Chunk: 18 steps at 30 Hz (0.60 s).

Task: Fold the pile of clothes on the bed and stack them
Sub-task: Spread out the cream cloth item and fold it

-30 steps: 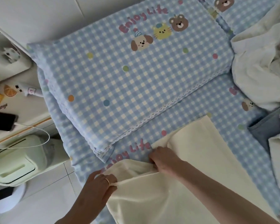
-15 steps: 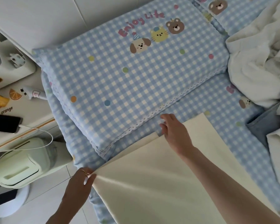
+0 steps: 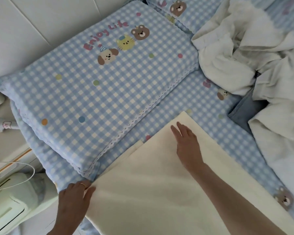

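Note:
A cream garment (image 3: pixel 153 189) lies flat on the blue checked bed sheet (image 3: pixel 215 133), folded over with a straight edge along the pillow side. My right hand (image 3: pixel 187 143) rests flat on its upper part, fingers straight and spread. My left hand (image 3: pixel 75 195) holds the garment's left corner at the bed's edge, thumb on top of the cloth. A pile of white clothes (image 3: pixel 244 53) is heaped at the right, with a blue-grey garment (image 3: pixel 243 111) sticking out from under it.
A blue checked pillow (image 3: pixel 95 92) with cartoon animals lies just beyond the garment. Left of the bed stand a pale green appliance (image 3: pixel 12 200) with a white cable (image 3: pixel 24 167) and a bedside surface with small items. A white headboard (image 3: pixel 41 22) is behind.
The wrinkled garment has been pulled taut and laid flat. My right hand has let go of the edge and slid up onto the cloth, flat. My left hand stays at the left corner.

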Each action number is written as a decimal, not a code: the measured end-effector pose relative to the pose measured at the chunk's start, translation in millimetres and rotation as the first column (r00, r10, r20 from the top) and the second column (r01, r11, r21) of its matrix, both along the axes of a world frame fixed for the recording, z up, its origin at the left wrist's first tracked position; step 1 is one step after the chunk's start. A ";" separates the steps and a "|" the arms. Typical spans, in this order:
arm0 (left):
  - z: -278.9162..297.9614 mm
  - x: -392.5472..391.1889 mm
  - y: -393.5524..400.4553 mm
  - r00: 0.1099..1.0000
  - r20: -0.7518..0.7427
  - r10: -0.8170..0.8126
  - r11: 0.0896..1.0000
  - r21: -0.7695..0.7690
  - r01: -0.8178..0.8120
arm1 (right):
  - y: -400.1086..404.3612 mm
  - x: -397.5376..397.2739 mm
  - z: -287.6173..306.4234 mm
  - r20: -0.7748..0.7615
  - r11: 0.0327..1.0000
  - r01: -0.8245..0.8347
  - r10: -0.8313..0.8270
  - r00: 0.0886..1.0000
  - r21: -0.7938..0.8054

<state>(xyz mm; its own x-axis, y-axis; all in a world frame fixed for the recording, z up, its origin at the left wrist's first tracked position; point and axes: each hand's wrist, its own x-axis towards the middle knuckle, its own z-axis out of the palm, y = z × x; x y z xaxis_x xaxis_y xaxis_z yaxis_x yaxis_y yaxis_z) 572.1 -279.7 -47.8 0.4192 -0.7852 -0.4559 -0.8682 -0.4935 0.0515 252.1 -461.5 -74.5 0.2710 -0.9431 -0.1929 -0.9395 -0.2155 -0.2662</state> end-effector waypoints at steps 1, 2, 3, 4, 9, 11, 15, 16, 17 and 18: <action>-0.8 2.5 -0.8 1.000 -0.011 -0.002 1.000 -0.011 0.002 | -20.2 1.9 -1.5 -0.051 0.997 -0.076 0.076 0.996 -0.004; -0.6 5.0 -0.4 1.000 -0.016 0.002 1.000 -0.010 -0.002 | -36.8 3.9 -3.4 -0.098 0.988 -0.157 0.157 0.983 0.012; 0.0 6.7 -0.5 1.000 -0.010 0.008 1.000 0.006 -0.008 | -51.0 5.5 -5.5 -0.140 0.971 -0.234 0.237 0.961 0.039; 0.1 8.5 0.1 1.000 0.002 0.002 1.000 0.020 -0.002 | -62.7 6.5 -6.6 -0.180 0.953 -0.291 0.301 0.936 0.079; -1.1 9.8 -1.2 0.992 -0.075 0.104 0.989 -0.098 -0.111 | -98.0 10.8 -3.0 -0.224 0.975 -0.220 0.206 0.953 -0.040; -6.7 6.2 -8.6 0.991 -0.093 0.096 0.992 -0.073 -0.103 | -101.1 14.5 -4.4 -0.207 0.987 -0.151 0.136 0.969 -0.060; -15.9 0.7 -6.8 0.996 0.083 0.033 0.987 -0.159 -0.020 | -43.9 24.6 -4.5 -0.016 0.976 0.071 -0.076 0.997 -0.206; -18.6 -7.9 1.7 0.994 0.108 -0.009 0.957 -0.288 0.040 | -9.0 26.8 -5.2 0.059 0.967 0.103 -0.092 0.994 -0.233; -19.9 -21.9 9.1 0.985 0.114 -0.128 0.907 -0.388 0.163 | 31.9 29.7 -7.4 0.118 0.969 0.092 -0.066 0.991 -0.228; -24.0 -37.5 19.0 0.936 0.083 -0.343 0.839 -0.421 0.345 | 77.5 29.8 -11.7 0.143 0.981 0.037 -0.009 0.990 -0.193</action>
<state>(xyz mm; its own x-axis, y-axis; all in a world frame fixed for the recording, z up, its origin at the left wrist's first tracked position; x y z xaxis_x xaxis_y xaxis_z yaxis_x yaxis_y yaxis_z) 534.7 -260.7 -71.8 0.0876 -0.9950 -0.0470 -0.9786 -0.0948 0.1824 281.9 -384.0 -86.2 0.2600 -0.9650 0.0331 -0.9011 -0.2549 -0.3509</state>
